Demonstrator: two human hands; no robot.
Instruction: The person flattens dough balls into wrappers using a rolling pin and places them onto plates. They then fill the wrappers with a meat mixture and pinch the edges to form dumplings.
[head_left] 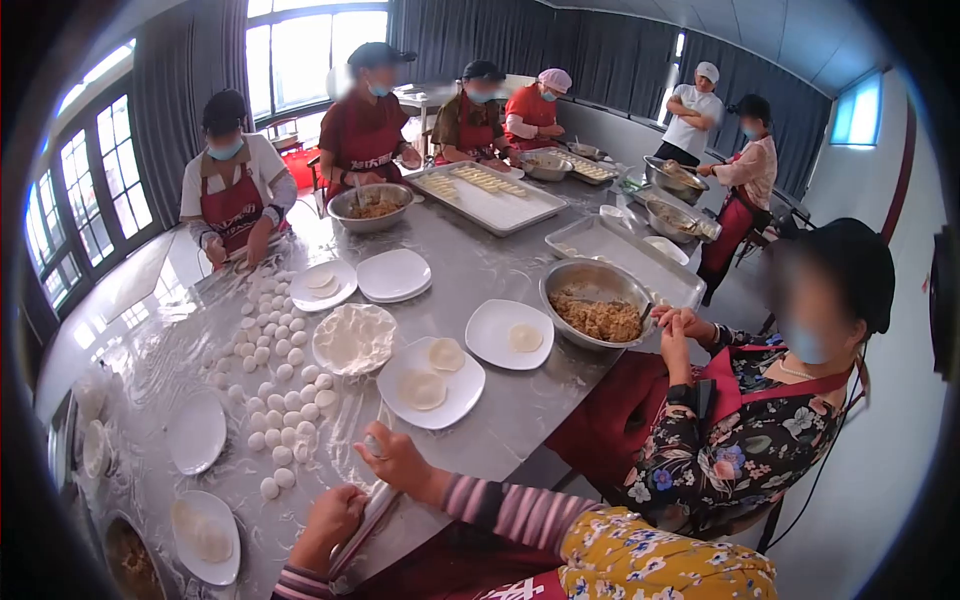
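Right hand (402, 468): fingers curled, closed about a small pale piece (374, 446), its kind too small to tell; held above the floured table (480, 262), near its front edge.

Left hand (336, 518): fingers bent inward, at the same edge, nearer the wearer; whether they meet or grip anything cannot be told, the inner side being hidden. The two hands are apart.

Dough balls (290, 405): many, pale, grouped on the table beyond and to the left of the hands, apart from both.

Large plate (452, 410): white, just beyond the right hand, bearing two flat dough rounds (422, 390).

Flour bowl (356, 340): white, beside the large plate and the balls.

Side plate (482, 347): white, right of the large plate, with one round.

Filling bowl (597, 300): metal, with brown filling, near a co-worker (740, 420) on the right.

Oval plate (226, 572): lower left, bearing pale rounds.
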